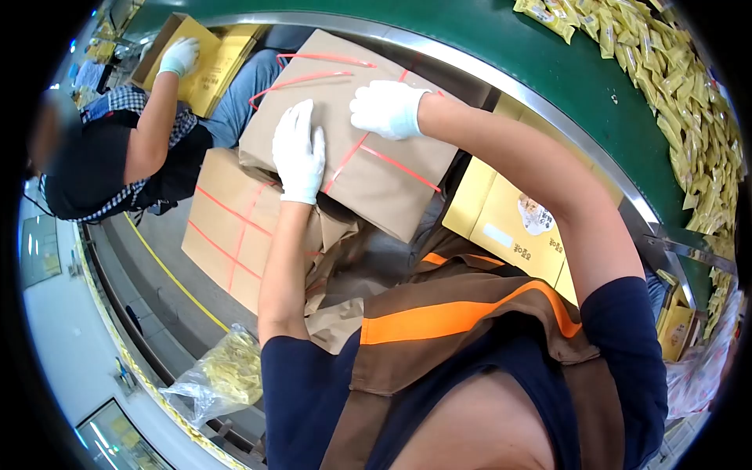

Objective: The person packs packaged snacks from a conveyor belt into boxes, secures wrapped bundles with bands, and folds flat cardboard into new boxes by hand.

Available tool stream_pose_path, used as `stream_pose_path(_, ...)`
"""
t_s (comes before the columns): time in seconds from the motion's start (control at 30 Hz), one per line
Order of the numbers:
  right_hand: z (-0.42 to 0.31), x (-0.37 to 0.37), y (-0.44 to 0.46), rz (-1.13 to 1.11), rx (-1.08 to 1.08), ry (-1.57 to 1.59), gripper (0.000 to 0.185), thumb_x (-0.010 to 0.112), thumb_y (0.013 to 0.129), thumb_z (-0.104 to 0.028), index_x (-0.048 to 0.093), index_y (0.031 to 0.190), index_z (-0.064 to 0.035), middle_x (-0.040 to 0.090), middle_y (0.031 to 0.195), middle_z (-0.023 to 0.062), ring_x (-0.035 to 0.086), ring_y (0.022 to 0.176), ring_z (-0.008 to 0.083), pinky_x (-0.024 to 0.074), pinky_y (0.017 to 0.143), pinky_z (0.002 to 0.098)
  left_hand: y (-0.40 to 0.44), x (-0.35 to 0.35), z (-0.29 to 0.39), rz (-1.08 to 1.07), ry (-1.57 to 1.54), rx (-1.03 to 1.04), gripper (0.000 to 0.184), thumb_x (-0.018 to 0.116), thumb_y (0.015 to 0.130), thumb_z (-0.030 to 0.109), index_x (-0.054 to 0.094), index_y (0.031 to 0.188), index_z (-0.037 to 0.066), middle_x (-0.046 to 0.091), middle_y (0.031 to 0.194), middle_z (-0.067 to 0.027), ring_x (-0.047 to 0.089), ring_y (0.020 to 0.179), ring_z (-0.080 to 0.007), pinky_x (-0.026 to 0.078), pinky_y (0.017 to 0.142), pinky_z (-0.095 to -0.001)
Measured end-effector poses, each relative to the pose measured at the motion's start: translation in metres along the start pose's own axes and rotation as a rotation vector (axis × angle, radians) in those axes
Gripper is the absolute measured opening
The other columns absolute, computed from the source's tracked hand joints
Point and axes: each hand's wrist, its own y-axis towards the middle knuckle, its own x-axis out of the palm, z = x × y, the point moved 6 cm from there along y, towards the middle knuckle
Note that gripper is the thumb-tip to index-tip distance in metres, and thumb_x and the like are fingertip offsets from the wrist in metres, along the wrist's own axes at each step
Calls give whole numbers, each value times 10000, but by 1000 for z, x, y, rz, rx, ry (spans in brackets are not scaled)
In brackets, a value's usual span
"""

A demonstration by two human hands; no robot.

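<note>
A large package wrapped in brown paper (345,86) lies in front of me, bound with red plastic strapping (401,167). Some of the strapping stands off in loose loops at its far left end. My left hand (300,153), in a white glove, rests on the package's left part with fingers stretched out. Over the crossing of the straps, my right hand (388,108), also gloved, has its fingers curled in. Whatever those fingers hold, if anything, is hidden; a strap runs beneath that hand. A second strapped paper package (227,223) sits lower, at the left.
Yellow cartons (509,215) stand at the right. Many yellow sachets (666,94) lie on the green conveyor (486,47). At the left a co-worker (117,149) handles an open yellow box (200,59). A clear bag of yellow wrappers (227,372) is on the floor.
</note>
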Motion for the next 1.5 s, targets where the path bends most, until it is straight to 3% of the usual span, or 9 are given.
stream_pose_path(0.13,9,-3,4,-196,158,124,154,599,767,-112,675,900,-99,690,877,111,673,858,305,513,766,429,2,0,4,-118,-132,-163,502,660,826,125,556,1313,66,676,1032,-140,637,972,-307,502,849,-395)
stream_pose_path(0.23,14,-8,5,-255,186,215,187,587,768,-116,674,932,-95,694,877,123,676,850,313,508,773,426,4,10,51,-471,-494,-353,786,692,793,118,332,1491,88,685,887,-138,648,772,-326,522,747,-405)
stream_pose_path(0.37,14,-16,8,-257,213,242,227,570,792,-134,695,979,-104,701,941,116,670,893,316,513,790,410,7,30,56,-347,-217,-326,851,664,782,121,244,1521,101,678,863,-183,653,796,-382,516,730,-445)
stream_pose_path(0.47,23,-21,-2,-18,264,292,220,551,837,-177,709,983,-132,708,952,119,671,905,313,523,822,411,14,36,41,-452,-298,-387,802,622,797,98,263,1513,91,672,880,-202,657,815,-374,518,747,-430)
stream_pose_path(0.57,54,-8,-41,479,584,647,225,516,848,-172,696,976,-127,702,963,114,658,943,302,514,846,400,14,50,26,-593,-597,-429,846,552,768,-26,228,1539,97,676,877,-123,657,809,-230,511,822,-329)
stream_pose_path(0.7,41,29,-75,240,808,699,236,542,825,-224,689,973,-114,693,997,114,648,958,299,507,863,397,22,53,39,-680,-671,-383,871,528,742,-67,219,1542,82,679,931,-101,643,858,-189,493,846,-295)
stream_pose_path(0.83,28,37,-75,373,921,867,276,566,809,-229,690,1027,-113,691,1030,116,648,978,300,505,874,400,25,58,39,-681,-785,-397,846,518,746,-54,238,1534,73,688,980,-95,646,881,-194,490,834,-293)
stream_pose_path(1.2,13,8,-56,170,944,681,434,604,850,-458,673,998,-56,694,929,164,653,923,329,497,817,417,29,61,36,-703,-1040,-371,806,456,786,-69,190,1540,27,672,1029,-103,607,910,-136,467,837,-249)
stream_pose_path(1.5,23,1,-47,193,841,372,253,523,867,-262,705,882,-87,695,829,186,684,808,329,533,734,448,27,60,36,-746,-1063,-405,787,518,873,41,127,1556,54,624,954,-47,511,830,-91,441,707,-223)
